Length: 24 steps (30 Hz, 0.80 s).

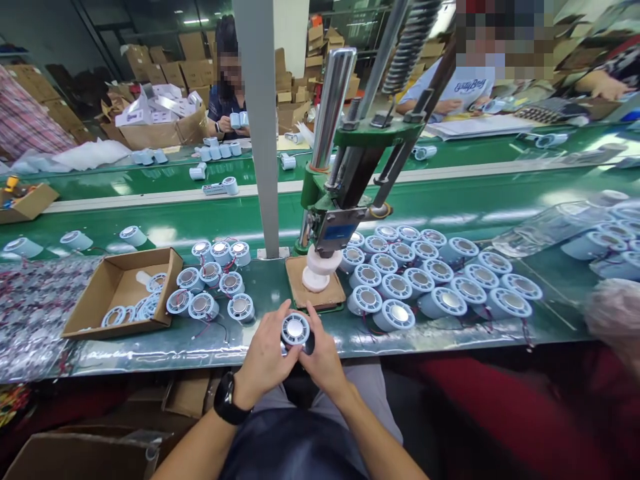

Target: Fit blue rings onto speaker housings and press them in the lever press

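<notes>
Over the near edge of the tabletop (270, 283), in front of my lap, I have one light-blue housing (295, 329) between both hands, its silver disc facing up. My left hand (267, 350), with a black watch (230, 400) on the wrist, and my right hand (323, 350) curl round its sides, the thumbs close together at the near rim. Left along that edge, clear plastic wrap (40, 313) covers the corner; beside it sits a cardboard tray (133, 270) with pale rings (150, 307) leaning inside, then a cluster of housings (241, 307) with wires. To my right stand more, set in rows (397, 313). Just beyond my fingertips is a brown board (337, 293) under the green press (343, 220), a white block (316, 280) on it. Past the tabletop's far edge runs a green conveyor (225, 220); across it a person's hands hold a pale-blue piece (239, 121), with stacked cartons (195, 73) behind.
</notes>
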Each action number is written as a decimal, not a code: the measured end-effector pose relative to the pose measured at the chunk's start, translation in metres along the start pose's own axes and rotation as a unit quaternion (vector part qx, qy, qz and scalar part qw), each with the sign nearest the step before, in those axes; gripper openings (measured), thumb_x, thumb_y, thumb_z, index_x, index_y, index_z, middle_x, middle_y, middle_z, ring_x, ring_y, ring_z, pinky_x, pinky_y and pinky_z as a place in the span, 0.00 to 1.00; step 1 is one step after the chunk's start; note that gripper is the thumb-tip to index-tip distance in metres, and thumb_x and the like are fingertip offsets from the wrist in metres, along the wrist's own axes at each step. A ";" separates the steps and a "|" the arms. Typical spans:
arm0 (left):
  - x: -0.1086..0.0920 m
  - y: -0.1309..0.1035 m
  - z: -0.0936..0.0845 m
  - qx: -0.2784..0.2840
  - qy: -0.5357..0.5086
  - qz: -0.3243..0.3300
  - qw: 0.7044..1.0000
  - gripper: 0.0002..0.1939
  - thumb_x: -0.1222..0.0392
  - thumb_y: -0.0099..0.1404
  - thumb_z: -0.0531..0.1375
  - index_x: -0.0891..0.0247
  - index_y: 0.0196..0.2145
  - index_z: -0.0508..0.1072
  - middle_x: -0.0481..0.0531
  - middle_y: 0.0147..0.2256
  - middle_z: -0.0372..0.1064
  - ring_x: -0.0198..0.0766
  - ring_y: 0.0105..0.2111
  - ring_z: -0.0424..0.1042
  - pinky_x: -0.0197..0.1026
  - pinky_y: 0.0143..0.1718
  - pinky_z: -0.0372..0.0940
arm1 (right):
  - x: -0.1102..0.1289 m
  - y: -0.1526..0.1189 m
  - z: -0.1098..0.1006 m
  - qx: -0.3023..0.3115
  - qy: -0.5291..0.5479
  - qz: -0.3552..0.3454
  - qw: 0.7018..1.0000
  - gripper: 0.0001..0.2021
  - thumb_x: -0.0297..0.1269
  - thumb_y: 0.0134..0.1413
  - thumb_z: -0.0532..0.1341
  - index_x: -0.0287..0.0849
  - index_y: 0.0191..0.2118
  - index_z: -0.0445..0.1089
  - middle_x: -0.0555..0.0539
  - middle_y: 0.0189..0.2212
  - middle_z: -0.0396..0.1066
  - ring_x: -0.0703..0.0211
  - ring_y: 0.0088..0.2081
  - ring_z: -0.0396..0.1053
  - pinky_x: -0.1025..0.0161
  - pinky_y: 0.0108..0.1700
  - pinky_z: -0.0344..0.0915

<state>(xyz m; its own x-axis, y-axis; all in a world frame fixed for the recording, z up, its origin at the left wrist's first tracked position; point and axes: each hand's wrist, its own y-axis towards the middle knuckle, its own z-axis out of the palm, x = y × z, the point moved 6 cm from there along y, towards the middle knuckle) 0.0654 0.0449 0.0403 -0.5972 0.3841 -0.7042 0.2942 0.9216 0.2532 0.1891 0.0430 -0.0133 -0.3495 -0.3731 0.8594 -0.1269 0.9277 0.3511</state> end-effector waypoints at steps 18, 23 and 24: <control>-0.005 0.109 -0.018 -0.046 -0.130 -0.048 0.989 0.25 0.63 0.52 0.66 0.64 0.49 0.73 0.54 0.44 0.77 0.45 0.43 0.75 0.44 0.48 0.68 | 0.257 0.260 -0.248 -0.249 -0.241 -0.212 0.914 0.15 0.33 0.67 0.47 0.39 0.48 0.71 0.49 0.41 0.71 0.66 0.47 0.73 0.71 0.46 0.71; 0.001 0.139 0.019 0.004 -0.259 -0.027 0.965 0.27 0.63 0.52 0.68 0.69 0.51 0.71 0.60 0.48 0.75 0.46 0.46 0.75 0.45 0.50 0.68 | 0.237 0.294 -0.236 -0.243 -0.126 -0.196 0.942 0.21 0.29 0.63 0.42 0.25 0.40 0.71 0.57 0.23 0.67 0.80 0.22 0.69 0.77 0.31 0.65; 0.003 0.141 0.024 0.017 -0.278 -0.022 0.960 0.27 0.63 0.53 0.68 0.70 0.51 0.71 0.60 0.48 0.75 0.46 0.46 0.75 0.45 0.51 0.68 | 0.237 0.296 -0.236 -0.237 -0.117 -0.200 0.943 0.25 0.31 0.61 0.38 0.20 0.41 0.70 0.57 0.23 0.66 0.78 0.24 0.71 0.74 0.33 0.63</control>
<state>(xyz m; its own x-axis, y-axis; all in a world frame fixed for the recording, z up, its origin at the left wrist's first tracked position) 0.1231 0.1750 0.0579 -0.1220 0.2471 -0.9613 0.3070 0.9304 0.2002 0.2877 0.2258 0.3817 -0.5641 -0.6277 0.5365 0.1173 0.5822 0.8045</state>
